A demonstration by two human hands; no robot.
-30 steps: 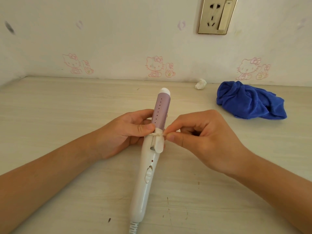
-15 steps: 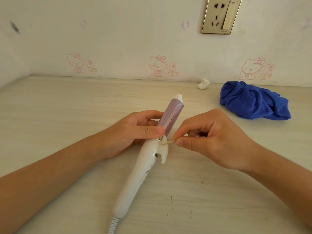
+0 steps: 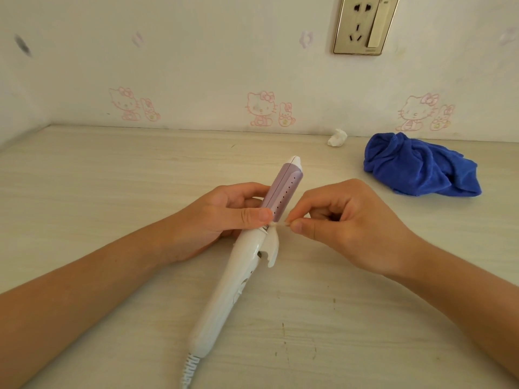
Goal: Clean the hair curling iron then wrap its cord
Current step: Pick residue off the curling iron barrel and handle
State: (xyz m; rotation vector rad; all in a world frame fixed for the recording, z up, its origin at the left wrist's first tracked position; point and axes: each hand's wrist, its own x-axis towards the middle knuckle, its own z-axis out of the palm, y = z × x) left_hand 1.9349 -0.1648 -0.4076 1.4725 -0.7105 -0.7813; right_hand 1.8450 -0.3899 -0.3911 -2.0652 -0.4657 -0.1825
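Observation:
The curling iron [image 3: 236, 284] has a white handle and a lilac barrel [image 3: 285, 189]. It lies slanted on the table, tip pointing away and to the right. My left hand [image 3: 224, 220] grips it where barrel meets handle, thumb across the top. My right hand [image 3: 345, 223] pinches a thin cotton swab [image 3: 279, 225] between thumb and forefinger. The swab's tip touches the joint above the white clamp lever [image 3: 272, 248]. The ribbed cord collar [image 3: 191, 369] leaves the frame at the bottom edge; the rest of the cord is out of view.
A crumpled blue cloth [image 3: 415, 171] lies at the right rear of the pale wooden table [image 3: 112, 192]. A small white wad [image 3: 337, 137] sits against the wall. A brass wall socket [image 3: 365, 23] hangs above it.
The iron has swung from nearly straight to slanted, its cord end moving left. My right hand has shifted slightly with the swab, staying at the joint.

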